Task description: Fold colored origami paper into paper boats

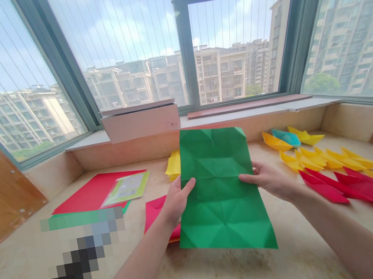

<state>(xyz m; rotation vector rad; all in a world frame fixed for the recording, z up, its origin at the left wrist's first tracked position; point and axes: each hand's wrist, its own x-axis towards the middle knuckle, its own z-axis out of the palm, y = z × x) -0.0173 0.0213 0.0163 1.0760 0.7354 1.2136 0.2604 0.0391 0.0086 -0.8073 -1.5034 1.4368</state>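
A sheet of green paper [220, 191], marked all over with creases, is held up off the counter and tilted toward me. My left hand [179, 201] grips its left edge, thumb on the front face and fingers behind. On the opposite edge my right hand [263, 178] holds it the same way, its fingers partly hidden. Behind my left wrist lies red paper [152, 213], mostly covered by the hand and the green sheet. A piece of folded yellow paper [173, 165] shows just past the sheet's upper left edge.
At right stand several yellow paper boats [319, 158], several red boats [360, 185] and a blue boat [285, 137]. A red paper stack [91, 192] with a clear packet [128, 188] lies left. A blurred-out object [84, 253] is nearer. A white box [142, 122] sits on the sill.
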